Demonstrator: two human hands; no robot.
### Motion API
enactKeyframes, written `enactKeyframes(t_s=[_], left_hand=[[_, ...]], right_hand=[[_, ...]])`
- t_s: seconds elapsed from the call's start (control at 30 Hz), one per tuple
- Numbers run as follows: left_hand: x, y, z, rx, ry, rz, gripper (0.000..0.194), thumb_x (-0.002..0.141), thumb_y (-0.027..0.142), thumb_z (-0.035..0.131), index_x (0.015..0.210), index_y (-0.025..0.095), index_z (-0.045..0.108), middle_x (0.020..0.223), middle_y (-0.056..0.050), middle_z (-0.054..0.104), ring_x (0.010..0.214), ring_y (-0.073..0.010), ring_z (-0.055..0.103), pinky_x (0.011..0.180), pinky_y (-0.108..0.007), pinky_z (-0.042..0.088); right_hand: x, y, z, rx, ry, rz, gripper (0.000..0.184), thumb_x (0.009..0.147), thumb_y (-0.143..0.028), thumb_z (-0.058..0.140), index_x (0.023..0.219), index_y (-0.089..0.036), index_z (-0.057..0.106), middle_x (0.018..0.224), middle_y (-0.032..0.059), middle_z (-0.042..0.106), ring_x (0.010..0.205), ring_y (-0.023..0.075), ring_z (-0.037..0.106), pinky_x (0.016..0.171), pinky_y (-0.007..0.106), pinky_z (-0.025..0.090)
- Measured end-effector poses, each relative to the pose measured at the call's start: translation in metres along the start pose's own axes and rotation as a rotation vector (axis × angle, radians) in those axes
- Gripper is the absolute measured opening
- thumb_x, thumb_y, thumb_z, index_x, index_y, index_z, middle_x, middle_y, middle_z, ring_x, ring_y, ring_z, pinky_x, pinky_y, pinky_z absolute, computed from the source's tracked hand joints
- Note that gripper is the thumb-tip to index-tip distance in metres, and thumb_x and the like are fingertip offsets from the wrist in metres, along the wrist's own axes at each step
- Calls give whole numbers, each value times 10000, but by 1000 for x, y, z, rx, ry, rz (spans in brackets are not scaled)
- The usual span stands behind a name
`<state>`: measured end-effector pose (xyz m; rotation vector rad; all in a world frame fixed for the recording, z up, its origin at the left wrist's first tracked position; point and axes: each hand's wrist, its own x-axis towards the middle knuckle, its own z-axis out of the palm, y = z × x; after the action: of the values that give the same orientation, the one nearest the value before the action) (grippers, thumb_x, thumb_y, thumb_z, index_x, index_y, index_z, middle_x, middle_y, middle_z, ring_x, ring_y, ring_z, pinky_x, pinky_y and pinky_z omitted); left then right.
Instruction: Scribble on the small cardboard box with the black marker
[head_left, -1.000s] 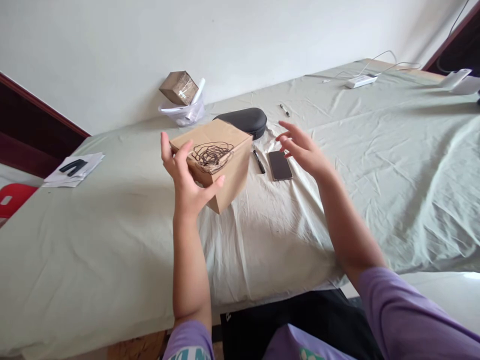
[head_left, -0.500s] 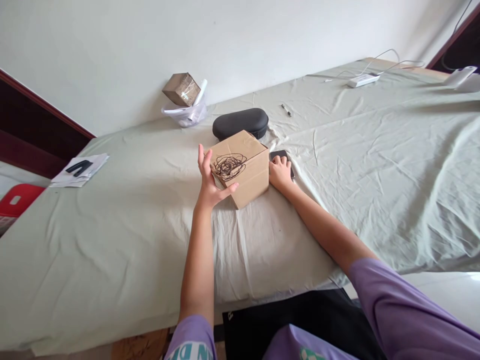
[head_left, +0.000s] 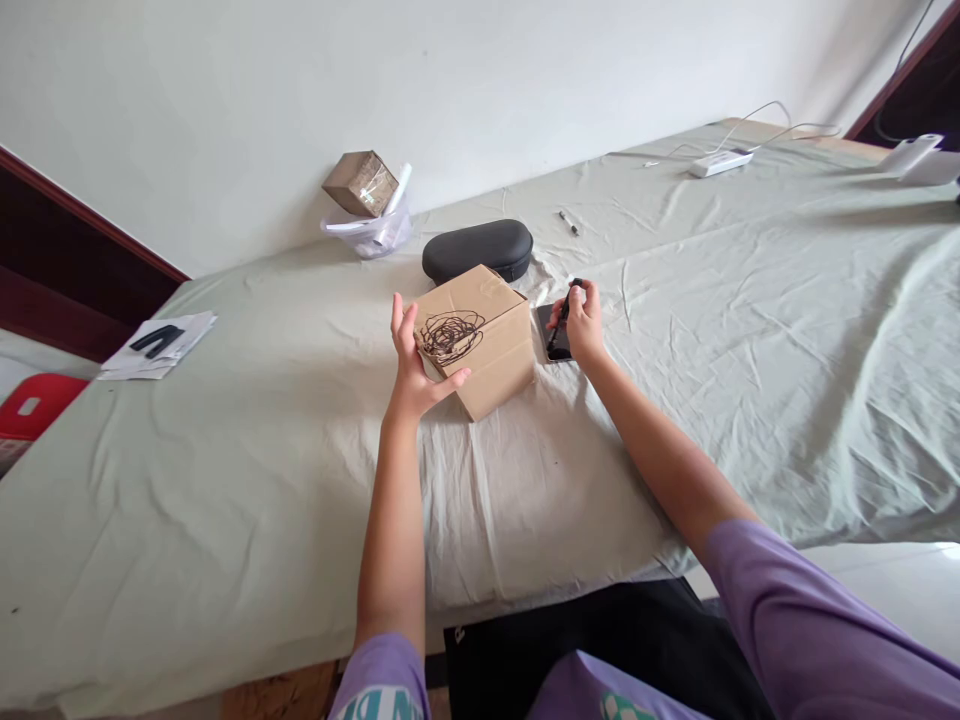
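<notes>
A cardboard box with black scribbled loops on its top stands on the cloth in front of me. My left hand grips its left corner, thumb along the near face and fingers raised at the far side. To the right of the box, my right hand is closed round a black marker, held slanting with its lower end down to the left. Beneath that hand lies a flat dark thing like a phone, partly covered by the fingers.
Behind the box sits a black hard case. A pen lies farther back. By the wall is a clear plastic tub bearing a small brown box. Papers with a black stapler-like object are left; a power strip is right.
My right hand has lifted off the dark flat thing and turned upright, and a black marker now shows in it. My left hand keeps its place on the box.
</notes>
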<state>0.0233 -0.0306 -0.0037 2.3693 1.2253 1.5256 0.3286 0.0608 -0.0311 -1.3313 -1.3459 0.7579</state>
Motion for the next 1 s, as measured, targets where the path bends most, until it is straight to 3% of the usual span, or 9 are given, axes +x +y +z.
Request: enactKeyframes(t_s=[0.07,0.13,0.23,0.3,0.53,0.77,1.0], left_hand=[[0,0,0,3,-2,-2,1276,747,786,829,1714,367,109,1837,-211,-31,1747,-465,35,1346,-703,268],[0,0,0,-2,-4,-2,1254,762,781,817,1715,369,113,1840,-200,-34,1749,-458,34,1349,-698,269],[0,0,0,-3,-4,4,1226,783,771,801,1716,353,124,1840,-198,-26,1749,-455,37,1352,-695,265],[0,0,0,-5,-6,12,1230,779,763,813,1716,349,131,1839,-201,-24,1744,-463,51,1349,-699,265],[1,1,0,14,-11,0,1242,768,796,801,1712,359,122,1833,-204,-15,1740,-462,62,1339,-690,291],[0,0,-1,2,-11,12,1225,774,774,813,1711,352,147,1833,-210,-6,1728,-483,104,1322,-693,320],[0,-2,0,-10,-4,18,1211,786,790,796,1715,357,151,1834,-194,-1,1728,-472,117,1328,-694,309]], right_hand=[[0,-1,2,35,-83,42,424,1102,-545,166,1302,-274,424,796,-43,515,565,137,493,555,246,448],[-3,-2,4,-22,-171,52,384,1083,-557,299,1168,-259,524,743,-46,495,567,139,460,561,252,423],[-10,-4,8,-168,-289,11,274,1016,-458,505,945,-224,626,747,8,602,689,170,558,680,282,464],[-18,-8,10,-280,-355,-20,222,984,-380,559,898,-211,676,831,58,695,815,213,626,750,299,466],[-39,-22,15,-633,-448,24,286,1049,-309,487,1010,-204,750,1104,194,796,985,345,734,766,361,481],[-40,-34,19,-836,-502,31,380,1077,-247,482,1410,-145,633,1267,250,769,1126,383,750,887,415,529],[-43,-40,12,-883,-532,25,425,1127,-335,349,1285,-196,718,1263,193,778,1144,367,755,824,372,524]])
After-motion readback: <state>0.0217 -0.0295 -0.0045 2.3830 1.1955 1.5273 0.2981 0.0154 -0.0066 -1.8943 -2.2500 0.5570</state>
